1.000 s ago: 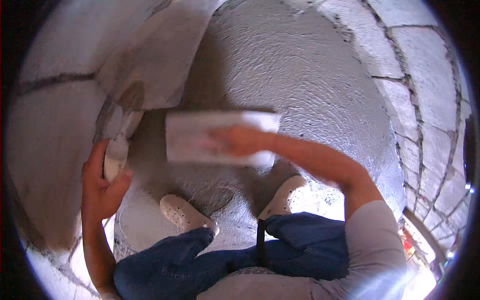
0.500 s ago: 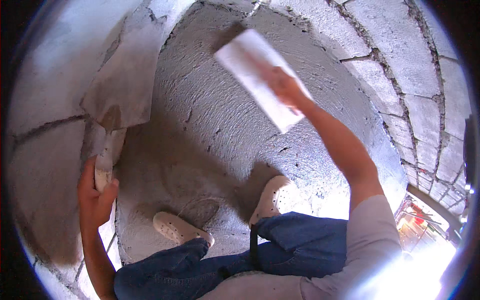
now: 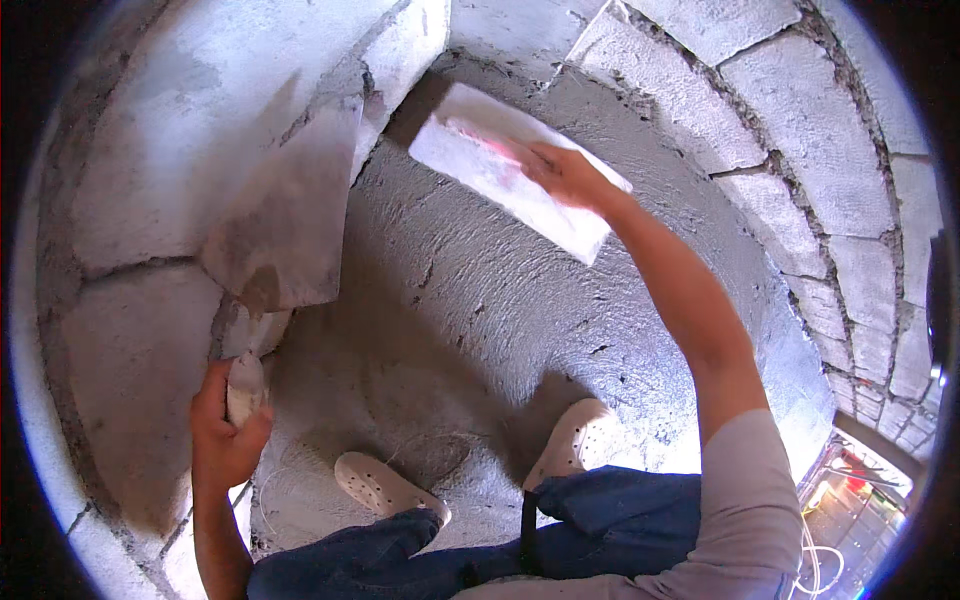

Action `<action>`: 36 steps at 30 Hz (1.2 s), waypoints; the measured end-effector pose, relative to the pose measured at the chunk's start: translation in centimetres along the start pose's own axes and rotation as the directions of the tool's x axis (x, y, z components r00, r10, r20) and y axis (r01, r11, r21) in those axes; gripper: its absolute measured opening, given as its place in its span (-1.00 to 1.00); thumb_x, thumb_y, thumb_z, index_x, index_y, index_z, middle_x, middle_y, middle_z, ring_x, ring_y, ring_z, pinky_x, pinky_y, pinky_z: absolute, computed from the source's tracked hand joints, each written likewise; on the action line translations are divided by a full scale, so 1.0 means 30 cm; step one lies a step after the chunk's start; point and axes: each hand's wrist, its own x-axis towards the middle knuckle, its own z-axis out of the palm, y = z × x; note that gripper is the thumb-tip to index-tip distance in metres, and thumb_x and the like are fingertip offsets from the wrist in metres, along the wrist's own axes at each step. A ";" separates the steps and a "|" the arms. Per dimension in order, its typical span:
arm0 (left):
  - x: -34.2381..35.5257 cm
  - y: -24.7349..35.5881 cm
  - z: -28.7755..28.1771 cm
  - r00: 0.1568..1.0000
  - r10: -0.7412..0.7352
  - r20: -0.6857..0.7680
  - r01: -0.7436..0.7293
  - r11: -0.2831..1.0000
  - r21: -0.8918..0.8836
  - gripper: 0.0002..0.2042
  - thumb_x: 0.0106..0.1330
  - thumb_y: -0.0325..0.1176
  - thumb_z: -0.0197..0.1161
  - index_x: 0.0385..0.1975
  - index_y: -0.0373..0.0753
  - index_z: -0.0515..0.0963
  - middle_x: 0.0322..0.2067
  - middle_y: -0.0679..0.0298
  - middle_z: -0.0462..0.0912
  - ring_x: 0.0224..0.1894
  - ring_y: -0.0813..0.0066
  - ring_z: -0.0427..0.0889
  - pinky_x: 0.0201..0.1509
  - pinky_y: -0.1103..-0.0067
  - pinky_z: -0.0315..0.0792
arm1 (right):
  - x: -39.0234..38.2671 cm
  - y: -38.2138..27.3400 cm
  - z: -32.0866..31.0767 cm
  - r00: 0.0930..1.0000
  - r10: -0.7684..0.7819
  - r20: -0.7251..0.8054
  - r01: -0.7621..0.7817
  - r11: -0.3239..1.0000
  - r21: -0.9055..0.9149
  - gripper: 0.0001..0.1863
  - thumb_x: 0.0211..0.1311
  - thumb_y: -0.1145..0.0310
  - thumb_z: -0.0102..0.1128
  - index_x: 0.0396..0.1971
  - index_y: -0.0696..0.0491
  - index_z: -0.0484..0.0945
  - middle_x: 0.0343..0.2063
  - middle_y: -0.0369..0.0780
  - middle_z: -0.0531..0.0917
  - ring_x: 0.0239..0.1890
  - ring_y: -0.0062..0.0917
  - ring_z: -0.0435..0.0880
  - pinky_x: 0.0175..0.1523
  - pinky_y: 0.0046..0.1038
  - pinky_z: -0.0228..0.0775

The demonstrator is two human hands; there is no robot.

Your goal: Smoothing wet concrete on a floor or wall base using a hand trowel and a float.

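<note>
Closed round the pale handle of a wide-bladed trowel (image 3: 285, 215) is my left hand (image 3: 230, 435). The trowel's grey blade points away from me, in front of the block wall on the left. My right hand (image 3: 565, 175) grips a white rectangular plastering float (image 3: 575, 232) by its reddish handle. The float lies over the far part of the wet grey mortar (image 3: 450, 270), its long side slanting from upper left to lower right. Its underside is hidden. Curved stroke marks and small pits show in the mortar.
Large pale block walls stand on the left (image 3: 140, 350) and right (image 3: 800, 110), with rough joints. My feet in beige clogs (image 3: 385, 485) are on the grey surface near me. A doorway with cables (image 3: 825, 560) lies at the lower right.
The float has turned flatter, its far end swinging left and nearer the left wall's corner. My view has shifted, so the trowel and my left hand appear lower and further right.
</note>
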 end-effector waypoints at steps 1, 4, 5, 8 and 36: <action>-0.006 -0.005 -0.005 0.999 -0.030 0.011 0.030 0.999 0.013 -0.61 -0.01 -0.38 0.21 -0.13 -0.30 0.41 -0.41 0.25 0.53 -0.38 0.51 0.47 -0.26 0.54 0.40 | 0.056 0.000 -0.004 1.000 0.004 0.017 -0.004 1.000 -0.020 -0.48 0.24 0.03 0.06 0.17 -0.09 0.36 -0.10 -0.03 0.59 -0.06 -0.19 0.58 0.06 -0.31 0.38; -0.013 -0.036 -0.015 1.000 -0.006 0.024 0.005 0.999 0.037 -0.60 -0.01 -0.39 0.22 -0.11 -0.32 0.41 -0.40 0.22 0.54 -0.37 0.48 0.50 -0.25 0.52 0.41 | 0.210 0.033 -0.005 0.999 -0.014 -0.033 0.014 1.000 -0.013 -0.44 0.24 -0.04 0.05 0.13 0.01 0.39 -0.04 -0.04 0.58 -0.01 -0.22 0.56 0.12 -0.33 0.35; -0.017 -0.050 -0.019 0.998 0.061 0.030 -0.062 0.997 0.044 -0.59 -0.01 -0.40 0.23 -0.10 -0.33 0.41 -0.39 0.20 0.55 -0.36 0.46 0.51 -0.25 0.51 0.41 | 0.260 0.072 -0.014 0.998 -0.056 -0.024 0.058 0.996 0.068 -0.42 0.22 -0.03 0.08 0.13 0.05 0.40 -0.01 -0.04 0.56 0.03 -0.25 0.55 0.15 -0.36 0.33; -0.036 -0.094 -0.026 0.994 0.101 0.029 -0.103 0.990 0.096 -0.57 0.00 -0.40 0.22 -0.07 -0.34 0.40 -0.37 0.17 0.56 -0.35 0.42 0.54 -0.24 0.48 0.42 | 0.304 0.130 -0.031 0.994 -0.103 -0.039 0.102 0.994 -0.030 -0.42 0.21 0.00 0.12 0.14 0.04 0.39 0.00 -0.03 0.55 0.05 -0.27 0.53 0.16 -0.39 0.32; 0.021 0.021 0.028 0.997 0.078 -0.025 -0.072 0.981 0.182 -0.55 0.05 -0.34 0.24 -0.04 -0.35 0.38 -0.33 0.19 0.54 -0.29 0.46 0.49 -0.17 0.47 0.40 | -0.052 -0.136 0.415 0.977 -0.180 0.118 0.194 0.974 -0.119 -0.64 0.28 0.28 -0.11 0.03 0.06 0.43 -0.25 0.08 0.61 -0.19 -0.04 0.61 -0.10 -0.13 0.44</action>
